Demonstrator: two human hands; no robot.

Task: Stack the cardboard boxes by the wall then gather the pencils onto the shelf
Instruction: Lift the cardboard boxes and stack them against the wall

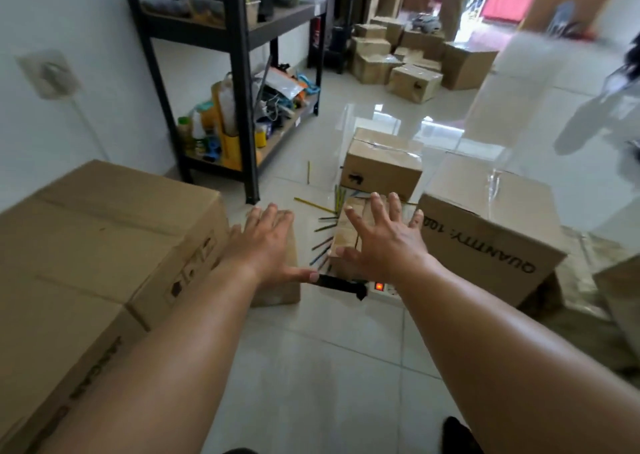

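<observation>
both hands are spread flat, fingers splayed and palms down, holding nothing. the left hand (pixel 266 242) is over a small brown cardboard box (pixel 287 287). the right hand (pixel 384 242) is over another small box (pixel 346 231) with pale tape across its lid. whether either palm touches cardboard is unclear. between the two boxes, coloured pencils (pixel 323 242) lie fanned on the white tile floor (pixel 311 367), with a few more strays toward 12 o'clock. a large plain box (pixel 104 231) stands at 9 o'clock against the wall. a box printed "quantity" (pixel 485 231) sits at 3 o'clock and a taped box (pixel 381 166) at 12 o'clock. the black shelf (pixel 242 72) rises at 11 o'clock.
</observation>
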